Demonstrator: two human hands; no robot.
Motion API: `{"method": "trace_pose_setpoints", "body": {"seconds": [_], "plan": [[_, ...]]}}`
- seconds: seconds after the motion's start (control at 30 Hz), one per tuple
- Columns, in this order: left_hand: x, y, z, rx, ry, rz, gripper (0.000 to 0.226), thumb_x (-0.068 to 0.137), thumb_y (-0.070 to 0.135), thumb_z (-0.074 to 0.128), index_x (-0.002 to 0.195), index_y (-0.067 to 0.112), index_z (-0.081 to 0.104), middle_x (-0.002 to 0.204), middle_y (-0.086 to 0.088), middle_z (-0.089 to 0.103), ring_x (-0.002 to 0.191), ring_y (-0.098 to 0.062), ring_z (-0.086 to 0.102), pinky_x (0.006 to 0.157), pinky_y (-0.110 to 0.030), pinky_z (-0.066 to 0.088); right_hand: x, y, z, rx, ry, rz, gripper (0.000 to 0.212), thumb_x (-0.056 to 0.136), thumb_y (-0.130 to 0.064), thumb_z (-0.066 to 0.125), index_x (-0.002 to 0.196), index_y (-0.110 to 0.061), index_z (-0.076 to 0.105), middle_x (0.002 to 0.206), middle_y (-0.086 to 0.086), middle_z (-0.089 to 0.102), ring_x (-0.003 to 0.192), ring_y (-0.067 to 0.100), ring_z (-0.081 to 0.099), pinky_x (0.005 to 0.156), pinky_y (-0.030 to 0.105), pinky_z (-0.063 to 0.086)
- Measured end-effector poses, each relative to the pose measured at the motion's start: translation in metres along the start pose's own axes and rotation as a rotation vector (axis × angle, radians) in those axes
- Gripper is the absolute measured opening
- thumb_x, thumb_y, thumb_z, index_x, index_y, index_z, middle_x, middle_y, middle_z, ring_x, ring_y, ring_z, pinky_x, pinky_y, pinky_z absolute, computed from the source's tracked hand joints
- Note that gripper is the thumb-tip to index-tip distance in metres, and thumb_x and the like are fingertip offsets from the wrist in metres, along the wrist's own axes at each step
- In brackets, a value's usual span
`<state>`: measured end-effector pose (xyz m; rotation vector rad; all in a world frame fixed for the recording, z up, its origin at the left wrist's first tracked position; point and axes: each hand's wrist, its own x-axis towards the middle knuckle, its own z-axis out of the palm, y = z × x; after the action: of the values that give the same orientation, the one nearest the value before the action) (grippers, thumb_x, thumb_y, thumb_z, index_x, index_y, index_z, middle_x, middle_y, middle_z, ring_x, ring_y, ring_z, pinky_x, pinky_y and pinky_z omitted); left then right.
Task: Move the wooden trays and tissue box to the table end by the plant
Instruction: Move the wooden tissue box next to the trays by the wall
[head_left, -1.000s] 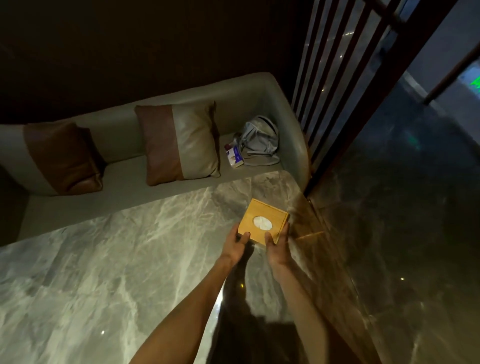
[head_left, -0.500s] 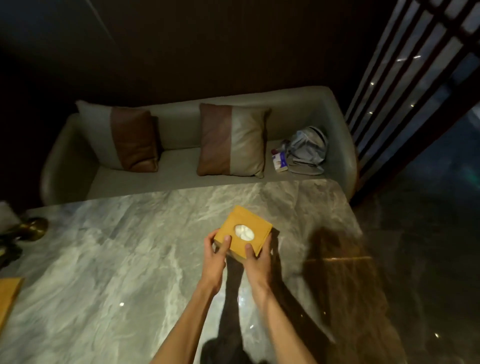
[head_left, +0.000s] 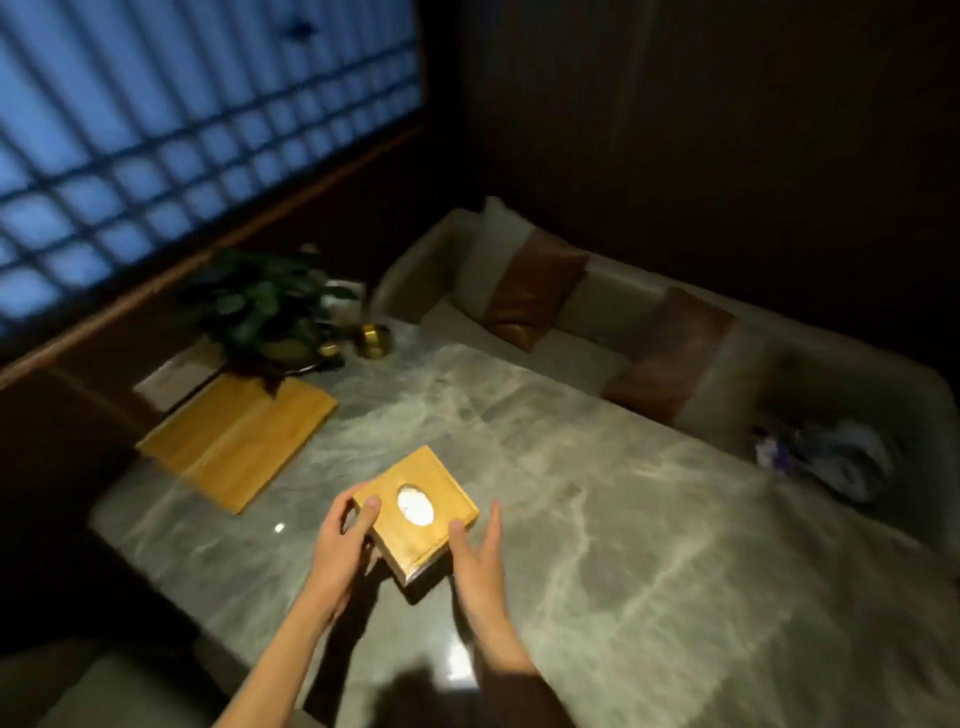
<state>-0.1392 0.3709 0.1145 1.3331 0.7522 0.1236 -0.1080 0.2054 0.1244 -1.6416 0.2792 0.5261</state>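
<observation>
A square wooden tissue box (head_left: 415, 512) with white tissue showing in its oval opening is held just above the grey marble table (head_left: 597, 519). My left hand (head_left: 340, 540) grips its near-left corner, thumb on top. My right hand (head_left: 475, 551) presses against its near-right side with the fingers spread. Flat wooden trays (head_left: 239, 441) lie side by side at the far left end of the table, right in front of a leafy potted plant (head_left: 260, 306).
A brass pot (head_left: 375, 340) stands beside the plant. A pale sofa (head_left: 582, 332) with two brown-and-cream cushions runs along the table's far side, with a bag (head_left: 841, 462) at its right end. A latticed window fills the upper left.
The view has swung left, bringing the plant and trays into sight. Both hands have carried the tissue box leftward along the table toward that end.
</observation>
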Motion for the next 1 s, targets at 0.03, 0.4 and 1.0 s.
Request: {"method": "trace_pose_setpoints", "body": {"seconds": [0.03,0.4,1.0], "plan": [[-0.001,0.003,-0.034,-0.024,0.035,-0.006,0.014,0.094,0.023,0.063,0.097,0.034,0.071,0.093,0.007,0.076,0.079,-0.007,0.073,0.064,-0.028,0.060,0.002,-0.002,0.023,-0.050,-0.048,-0.013,0.073,0.097,-0.031,0.057,0.158,-0.020,0.018,0.146,0.003,0.044,0.134,0.016,0.047,0.107,0.019,0.043],[-0.010,-0.023,-0.269,-0.187,0.561,-0.059,0.055,0.095,0.009,0.060,0.145,0.010,0.039,0.141,-0.014,0.052,0.120,-0.023,0.056,0.104,-0.036,0.045,-0.016,0.031,0.278,-0.485,-0.661,-0.184,0.034,0.094,-0.017,0.063,0.128,-0.017,0.066,0.123,-0.007,0.070,0.116,0.010,0.064,0.099,0.023,0.049],[0.063,-0.097,-0.303,-0.311,0.571,-0.231,0.067,0.098,0.024,0.057,0.152,0.028,0.018,0.146,-0.007,0.047,0.129,-0.022,0.050,0.114,-0.041,0.040,0.038,0.100,0.366,-0.647,-0.581,-0.079,0.039,0.099,-0.018,0.055,0.138,-0.016,0.058,0.129,-0.005,0.067,0.125,0.014,0.059,0.102,0.023,0.044]]}}
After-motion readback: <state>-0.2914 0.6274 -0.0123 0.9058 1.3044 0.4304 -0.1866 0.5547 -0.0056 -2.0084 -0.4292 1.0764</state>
